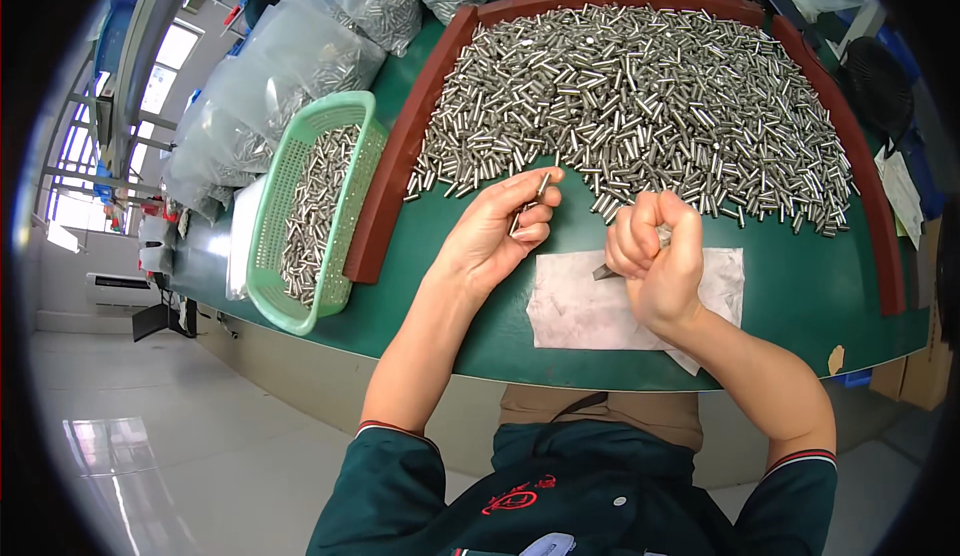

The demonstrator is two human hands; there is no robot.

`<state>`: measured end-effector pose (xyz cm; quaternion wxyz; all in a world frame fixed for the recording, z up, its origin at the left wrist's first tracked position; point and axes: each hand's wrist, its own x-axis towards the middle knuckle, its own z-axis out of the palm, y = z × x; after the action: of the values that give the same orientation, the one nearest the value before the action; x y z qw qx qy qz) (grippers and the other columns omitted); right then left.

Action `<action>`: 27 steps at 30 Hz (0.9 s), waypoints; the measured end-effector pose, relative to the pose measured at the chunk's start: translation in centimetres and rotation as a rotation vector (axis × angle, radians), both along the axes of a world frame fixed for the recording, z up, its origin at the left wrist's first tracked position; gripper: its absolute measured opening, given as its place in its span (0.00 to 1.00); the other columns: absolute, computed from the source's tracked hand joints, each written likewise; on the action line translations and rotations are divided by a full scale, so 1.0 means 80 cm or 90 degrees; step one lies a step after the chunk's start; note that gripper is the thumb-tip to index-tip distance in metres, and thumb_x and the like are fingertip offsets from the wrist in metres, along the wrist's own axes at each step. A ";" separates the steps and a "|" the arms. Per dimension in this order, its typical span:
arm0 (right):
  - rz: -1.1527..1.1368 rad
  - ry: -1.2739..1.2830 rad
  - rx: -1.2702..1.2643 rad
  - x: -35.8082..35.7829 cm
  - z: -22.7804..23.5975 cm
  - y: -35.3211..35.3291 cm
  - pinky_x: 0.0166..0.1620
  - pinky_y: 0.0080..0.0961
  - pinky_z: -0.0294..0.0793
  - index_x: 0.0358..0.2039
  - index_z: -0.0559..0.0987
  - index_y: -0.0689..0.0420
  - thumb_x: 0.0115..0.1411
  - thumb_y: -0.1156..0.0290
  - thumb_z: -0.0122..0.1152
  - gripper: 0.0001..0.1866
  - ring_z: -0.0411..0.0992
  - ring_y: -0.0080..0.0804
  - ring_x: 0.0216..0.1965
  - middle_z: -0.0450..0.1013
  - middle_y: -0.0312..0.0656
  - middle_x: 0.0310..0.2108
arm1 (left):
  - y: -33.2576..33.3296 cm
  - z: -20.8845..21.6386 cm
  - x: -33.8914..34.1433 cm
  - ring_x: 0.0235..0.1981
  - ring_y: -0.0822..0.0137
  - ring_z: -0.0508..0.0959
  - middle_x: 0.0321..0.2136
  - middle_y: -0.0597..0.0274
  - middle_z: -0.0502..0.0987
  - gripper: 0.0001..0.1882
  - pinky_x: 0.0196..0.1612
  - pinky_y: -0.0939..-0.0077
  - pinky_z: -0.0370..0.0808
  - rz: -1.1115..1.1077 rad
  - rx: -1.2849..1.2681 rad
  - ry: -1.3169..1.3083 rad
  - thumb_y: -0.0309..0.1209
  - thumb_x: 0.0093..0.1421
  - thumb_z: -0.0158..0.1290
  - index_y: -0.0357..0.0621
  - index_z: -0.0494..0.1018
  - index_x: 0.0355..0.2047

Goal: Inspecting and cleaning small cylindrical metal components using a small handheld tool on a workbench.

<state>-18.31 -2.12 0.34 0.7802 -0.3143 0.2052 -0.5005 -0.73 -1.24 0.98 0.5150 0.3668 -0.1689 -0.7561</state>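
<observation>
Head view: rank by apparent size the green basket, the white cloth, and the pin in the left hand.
1. Green basket
2. White cloth, looks slightly smaller, though partly covered by the right hand
3. Pin in the left hand, smallest

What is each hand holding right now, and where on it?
Left hand pinches a small metal pin near its lower end between thumb and fingertips. Right hand is fisted around a metal tool; only its tip shows.

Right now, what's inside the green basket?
The green basket holds a heap of small shiny metal pins, like those piled on the table. The basket's bottom is hidden under them.
</observation>
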 end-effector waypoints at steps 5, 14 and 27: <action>0.020 -0.050 0.037 0.006 0.007 0.006 0.15 0.18 0.43 0.10 0.54 0.54 0.57 0.65 0.32 0.19 0.42 0.18 0.10 0.48 0.32 0.08 | 0.013 0.006 0.005 0.14 0.82 0.52 0.15 0.72 0.57 0.12 0.16 0.90 0.51 0.020 -0.016 -0.020 0.37 0.62 0.40 0.40 0.65 0.32; 0.019 -0.014 0.015 0.004 0.004 0.014 0.15 0.19 0.42 0.11 0.53 0.52 0.59 0.59 0.31 0.21 0.41 0.19 0.10 0.47 0.31 0.08 | 0.067 0.113 0.088 0.17 0.67 0.69 0.18 0.56 0.72 0.08 0.22 0.75 0.65 0.522 -0.370 -1.136 0.28 0.58 0.44 0.36 0.70 0.28; 0.006 0.009 -0.001 -0.002 0.004 0.011 0.16 0.18 0.42 0.11 0.53 0.52 0.59 0.58 0.31 0.22 0.42 0.19 0.10 0.47 0.31 0.08 | 0.049 0.103 0.111 0.29 0.55 0.72 0.24 0.54 0.74 0.07 0.34 0.65 0.67 0.472 -0.440 -1.315 0.29 0.46 0.55 0.38 0.73 0.24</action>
<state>-18.47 -1.26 0.63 0.7806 -0.3194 0.2086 -0.4951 8.14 2.70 9.26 0.3948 0.6777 -0.5905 0.1902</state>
